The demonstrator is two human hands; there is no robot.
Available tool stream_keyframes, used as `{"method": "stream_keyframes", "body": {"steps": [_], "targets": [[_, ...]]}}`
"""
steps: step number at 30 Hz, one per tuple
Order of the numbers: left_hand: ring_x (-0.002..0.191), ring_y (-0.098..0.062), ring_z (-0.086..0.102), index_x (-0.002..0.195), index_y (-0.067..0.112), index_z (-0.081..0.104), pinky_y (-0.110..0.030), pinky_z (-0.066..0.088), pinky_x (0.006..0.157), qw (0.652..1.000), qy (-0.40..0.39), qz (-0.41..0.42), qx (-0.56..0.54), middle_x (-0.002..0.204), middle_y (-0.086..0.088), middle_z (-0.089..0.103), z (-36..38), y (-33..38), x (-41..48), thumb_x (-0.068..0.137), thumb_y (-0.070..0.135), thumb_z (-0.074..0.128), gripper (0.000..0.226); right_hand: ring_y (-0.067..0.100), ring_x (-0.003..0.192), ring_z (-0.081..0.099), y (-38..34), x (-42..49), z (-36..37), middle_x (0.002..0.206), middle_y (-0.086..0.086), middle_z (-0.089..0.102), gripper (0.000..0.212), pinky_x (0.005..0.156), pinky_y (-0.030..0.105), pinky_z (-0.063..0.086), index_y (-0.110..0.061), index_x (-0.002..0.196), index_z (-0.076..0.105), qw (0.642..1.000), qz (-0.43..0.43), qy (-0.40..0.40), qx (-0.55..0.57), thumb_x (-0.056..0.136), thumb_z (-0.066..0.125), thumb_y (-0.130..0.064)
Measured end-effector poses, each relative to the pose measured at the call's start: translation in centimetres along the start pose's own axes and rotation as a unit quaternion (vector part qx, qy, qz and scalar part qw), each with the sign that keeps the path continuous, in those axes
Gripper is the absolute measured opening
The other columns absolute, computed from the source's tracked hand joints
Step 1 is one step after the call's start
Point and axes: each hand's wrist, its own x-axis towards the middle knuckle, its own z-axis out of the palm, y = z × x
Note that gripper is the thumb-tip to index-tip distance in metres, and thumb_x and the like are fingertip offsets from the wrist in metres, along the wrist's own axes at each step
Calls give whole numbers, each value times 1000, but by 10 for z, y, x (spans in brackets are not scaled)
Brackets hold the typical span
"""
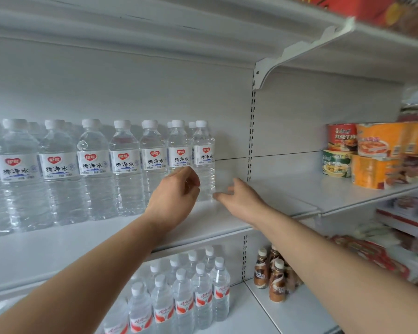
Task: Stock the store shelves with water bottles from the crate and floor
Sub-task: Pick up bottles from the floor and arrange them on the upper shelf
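Note:
A row of clear water bottles with white caps and white labels stands on the white middle shelf, running from the far left to the rightmost bottle. My left hand is raised in front of the last two bottles, fingers loosely curled at their lower halves; whether it touches them I cannot tell. My right hand reaches in from the right, its straight fingertips at the base of the rightmost bottle. The crate and the floor are out of view.
A slotted upright divides the bays. Instant noodle cups stand stacked on the right bay's shelf. Below are several water bottles with red-orange labels and brown coffee bottles. Red packages lie at the lower right.

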Motion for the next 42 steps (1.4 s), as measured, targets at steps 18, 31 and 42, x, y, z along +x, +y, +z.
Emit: {"method": "stream_keyframes", "body": {"steps": [18, 31, 42], "targets": [[81, -23, 65, 91, 17, 69, -36, 51, 75, 881, -232, -231, -342, 85, -1, 70, 111, 54, -302, 94, 1, 60, 18, 28, 94, 73, 219, -319, 24, 95, 8, 75, 19, 70, 27, 58, -12, 110, 65, 941, 161, 67, 289, 102, 51, -1], [70, -25, 60, 90, 7, 63, -27, 47, 59, 706, -404, -471, -341, 71, -4, 69, 194, 72, -460, 97, 0, 52, 15, 28, 79, 72, 307, -452, 72, 90, 15, 73, 16, 70, 33, 55, -1, 111, 60, 830, 452, 12, 327, 105, 49, -9], [62, -18, 61, 87, 6, 64, -23, 51, 58, 728, -373, -379, -432, 68, -3, 66, 199, 153, -457, 93, -8, 54, 19, 34, 92, 74, 284, -506, 42, 105, 27, 73, 20, 76, 37, 56, 3, 117, 61, 808, 407, 135, 404, 103, 51, -8]]}}
